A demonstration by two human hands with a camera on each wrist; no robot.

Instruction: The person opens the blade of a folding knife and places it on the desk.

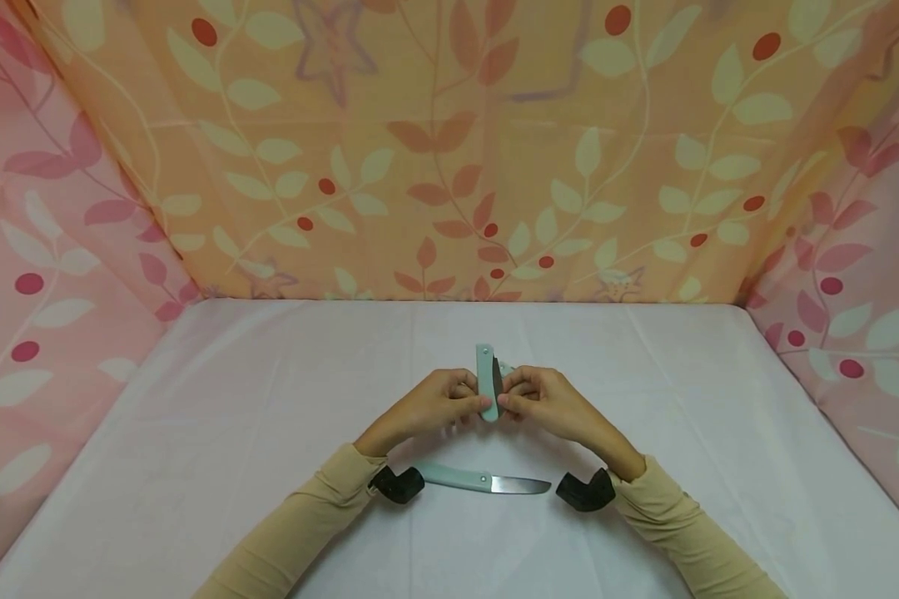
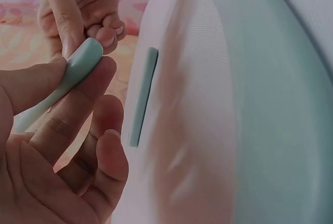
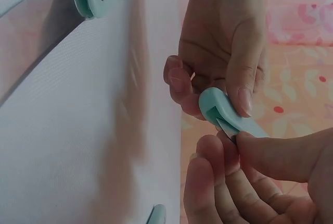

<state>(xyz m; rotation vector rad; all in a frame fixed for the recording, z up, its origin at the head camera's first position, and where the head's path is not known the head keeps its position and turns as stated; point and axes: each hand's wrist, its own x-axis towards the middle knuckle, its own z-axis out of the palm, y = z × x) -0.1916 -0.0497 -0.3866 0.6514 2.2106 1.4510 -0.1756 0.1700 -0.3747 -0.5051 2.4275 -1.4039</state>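
My left hand (image 1: 440, 401) grips the handle of a mint-green folding knife (image 1: 484, 370), held upright above the table. The thumb and fingers of my right hand (image 1: 553, 404) pinch its blade (image 1: 498, 374), which stands partly out of the handle; the right wrist view shows the blade's tip at the handle slot (image 3: 225, 125). Nearer to me, a second folding knife (image 1: 457, 477) lies unfolded on the table, its blade (image 1: 520, 485) pointing right. Behind the right hand, a further mint-green piece (image 1: 506, 368) is mostly hidden; the left wrist view shows a slim mint-green handle (image 2: 143, 98) on the cloth.
A white cloth covers the table (image 1: 270, 516). Patterned fabric walls stand at the back (image 1: 449, 166), left (image 1: 60, 249) and right (image 1: 854, 274). Black wrist cameras (image 1: 400, 484) hang below both wrists, close to the ends of the unfolded knife.
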